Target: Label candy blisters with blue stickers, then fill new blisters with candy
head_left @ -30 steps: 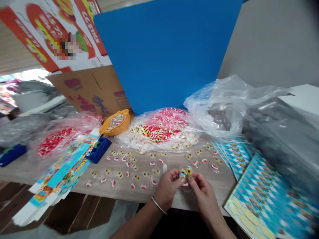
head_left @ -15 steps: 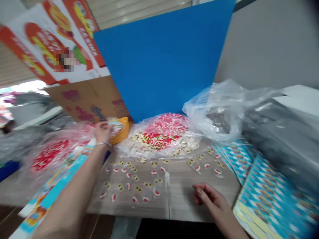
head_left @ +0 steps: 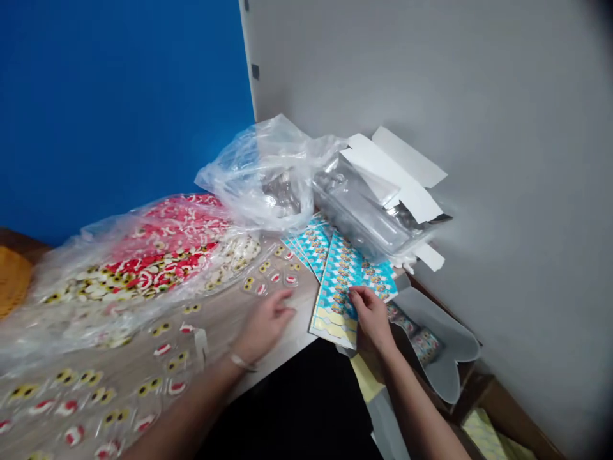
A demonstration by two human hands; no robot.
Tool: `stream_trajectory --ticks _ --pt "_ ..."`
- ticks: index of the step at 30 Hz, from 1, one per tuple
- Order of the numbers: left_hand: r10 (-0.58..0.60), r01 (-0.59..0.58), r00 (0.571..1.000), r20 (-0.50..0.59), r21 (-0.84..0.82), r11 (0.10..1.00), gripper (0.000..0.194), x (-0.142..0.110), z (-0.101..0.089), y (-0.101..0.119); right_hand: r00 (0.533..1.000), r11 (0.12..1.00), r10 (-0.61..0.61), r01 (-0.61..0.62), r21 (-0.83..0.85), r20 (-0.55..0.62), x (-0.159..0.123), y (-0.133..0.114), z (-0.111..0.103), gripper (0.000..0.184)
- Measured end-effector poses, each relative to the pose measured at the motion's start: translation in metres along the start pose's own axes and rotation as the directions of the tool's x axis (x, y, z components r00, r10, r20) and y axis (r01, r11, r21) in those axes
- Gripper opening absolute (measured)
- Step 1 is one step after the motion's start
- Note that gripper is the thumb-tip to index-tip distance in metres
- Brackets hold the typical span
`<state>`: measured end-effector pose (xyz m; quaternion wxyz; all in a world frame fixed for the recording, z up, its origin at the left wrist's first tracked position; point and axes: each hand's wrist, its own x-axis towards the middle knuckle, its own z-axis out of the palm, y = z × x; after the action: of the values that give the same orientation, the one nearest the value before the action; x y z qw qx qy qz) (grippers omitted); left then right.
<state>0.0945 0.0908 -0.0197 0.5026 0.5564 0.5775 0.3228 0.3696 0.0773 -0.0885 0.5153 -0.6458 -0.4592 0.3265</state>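
Observation:
My right hand [head_left: 370, 317] rests on the near part of a stack of blue patterned printed cards [head_left: 342, 271] at the table's right end, fingers bent on the top card. Just left of the cards, my left hand [head_left: 265, 321] hovers low over the wooden table [head_left: 225, 319], slightly blurred, fingers stretched forward and holding nothing visible. Several small clear blister shells with eye and mouth pieces [head_left: 165, 348] lie in rows on the table to its left. A few more blister shells [head_left: 272, 276] sit just beyond its fingertips.
A clear bag of red, white and yellow pieces [head_left: 158, 249] lies behind the rows. A crumpled plastic bag [head_left: 261, 172] and clear trays with white card [head_left: 383, 198] stand at the back right. A blue board [head_left: 119, 96] and grey wall [head_left: 454, 96] close the back. An open box [head_left: 431, 338] sits below the table's right edge.
The view has swung right. My left hand came back from the orange basket to the table beside the cards. My right hand moved from the bare table onto the blue cards.

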Motion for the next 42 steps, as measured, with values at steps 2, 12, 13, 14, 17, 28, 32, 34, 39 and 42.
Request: stream_trajectory --ticks 2,12,13,14,17,28,32,34,39,42 --pt "-0.109 0.113 0.992 0.060 -0.075 0.991 0.043 0.013 0.054 -0.015 0.997 0.999 0.007 -0.010 0.037 0.079 -0.003 0.001 0.006 0.032" --pt "-0.170 0.201 0.978 0.121 -0.321 0.926 0.025 0.036 0.108 -0.036 0.924 0.951 -0.242 0.286 -0.116 0.295 -0.021 -0.005 0.028 0.011" --pt "-0.156 0.189 0.980 0.121 -0.344 0.920 0.026 0.035 0.108 -0.034 0.924 0.952 -0.240 0.284 -0.114 0.297 -0.021 -0.006 0.027 0.011" --pt "-0.144 0.178 0.982 0.119 -0.365 0.914 0.026 0.034 0.109 -0.033 0.925 0.953 -0.237 0.281 -0.115 0.298 -0.022 -0.007 0.027 0.011" --pt "-0.123 0.154 0.987 0.100 -0.412 0.898 0.025 0.032 0.115 -0.030 0.929 0.951 -0.242 0.284 -0.121 0.281 -0.023 -0.010 0.025 0.011" --pt "-0.184 0.204 0.979 0.093 -0.566 0.799 0.031 0.023 0.124 -0.030 0.991 0.994 0.060 -0.071 0.081 0.123 -0.017 -0.010 0.032 0.022" --pt "-0.195 0.215 0.976 0.097 -0.579 0.786 0.032 0.023 0.122 -0.031 0.982 0.997 0.054 -0.064 0.052 0.182 -0.014 -0.012 0.029 0.024" --pt "-0.191 0.201 0.978 0.080 -0.573 0.795 0.031 0.023 0.121 -0.031 0.978 0.999 0.005 -0.013 0.035 0.208 -0.015 -0.012 0.028 0.023" --pt "-0.155 0.155 0.987 0.047 -0.549 0.821 0.026 0.024 0.118 -0.031 0.956 0.985 -0.148 0.165 -0.049 0.255 -0.019 -0.012 0.028 0.017" --pt "-0.150 0.159 0.987 0.062 -0.557 0.815 0.026 0.023 0.119 -0.031 0.970 0.993 -0.099 0.110 -0.035 0.223 -0.020 -0.014 0.030 0.019"
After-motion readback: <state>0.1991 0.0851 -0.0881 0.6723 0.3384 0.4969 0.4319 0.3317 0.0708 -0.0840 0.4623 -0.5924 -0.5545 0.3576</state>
